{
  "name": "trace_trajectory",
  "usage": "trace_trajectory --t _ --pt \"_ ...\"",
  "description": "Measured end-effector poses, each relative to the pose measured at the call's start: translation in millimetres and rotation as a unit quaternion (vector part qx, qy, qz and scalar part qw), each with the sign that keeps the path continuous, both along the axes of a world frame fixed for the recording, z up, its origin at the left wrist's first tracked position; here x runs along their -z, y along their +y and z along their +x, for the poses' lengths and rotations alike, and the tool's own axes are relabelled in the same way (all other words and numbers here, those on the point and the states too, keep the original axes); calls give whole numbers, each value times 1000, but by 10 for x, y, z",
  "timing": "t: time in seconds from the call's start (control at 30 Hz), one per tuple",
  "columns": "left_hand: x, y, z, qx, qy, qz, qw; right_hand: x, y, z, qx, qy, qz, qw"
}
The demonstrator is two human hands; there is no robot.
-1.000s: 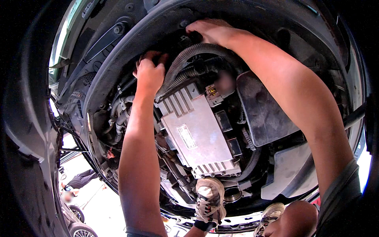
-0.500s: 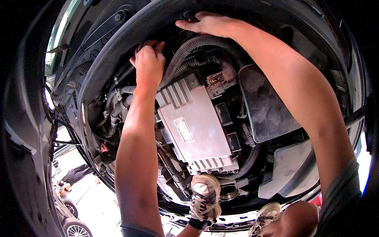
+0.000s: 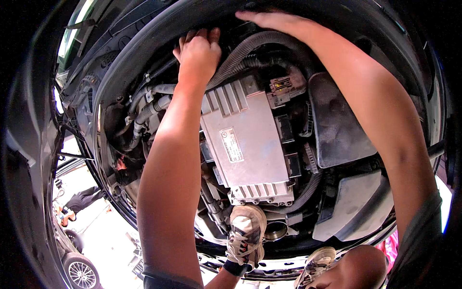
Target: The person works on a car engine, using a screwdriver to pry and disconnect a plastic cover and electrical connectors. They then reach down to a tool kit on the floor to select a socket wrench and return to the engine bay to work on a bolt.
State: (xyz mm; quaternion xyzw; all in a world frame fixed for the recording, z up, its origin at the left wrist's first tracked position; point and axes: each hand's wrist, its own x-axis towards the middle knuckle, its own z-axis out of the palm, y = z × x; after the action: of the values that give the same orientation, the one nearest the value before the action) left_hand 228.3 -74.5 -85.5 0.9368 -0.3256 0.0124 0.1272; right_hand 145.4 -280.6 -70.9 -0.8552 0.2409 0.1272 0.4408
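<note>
My left hand [image 3: 198, 50] reaches to the rear of an engine bay, beside a thick corrugated black hose [image 3: 235, 60]. Its fingers bend down over dark parts, and their tips and whatever they grip are hidden. Farther right, my right hand [image 3: 269, 20] lies along the dark rear panel, above the hose's arch. The thumb stretches left and the hand looks flat, though part of it merges into shadow at the top. Between my forearms sits a ribbed silver metal box [image 3: 257, 139] with a white label. A brown-grey connector [image 3: 286, 86] sits at its upper right.
A black cover [image 3: 339, 127] and a pale plastic tank [image 3: 349, 204] lie to the right. One sneaker [image 3: 246, 229] rests at the box's front edge; another [image 3: 317, 265] stands near a bent knee. Beyond the left fender are a wheel [image 3: 81, 273] and a person [image 3: 79, 202].
The view has shifted, so the engine bay appears farther up and right. My left hand has moved farther toward the rear panel. My right hand stays along that panel.
</note>
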Motion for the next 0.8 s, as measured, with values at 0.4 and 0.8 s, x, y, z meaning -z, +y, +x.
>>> trace_trajectory --t 0.4,0.8 --pt "55 75 -42 -9 11 -93 996 1 70 -85 -50 -57 -37 996" --pt "-340 2129 1012 -130 87 43 987 26 138 -20 -66 -72 -166 981"
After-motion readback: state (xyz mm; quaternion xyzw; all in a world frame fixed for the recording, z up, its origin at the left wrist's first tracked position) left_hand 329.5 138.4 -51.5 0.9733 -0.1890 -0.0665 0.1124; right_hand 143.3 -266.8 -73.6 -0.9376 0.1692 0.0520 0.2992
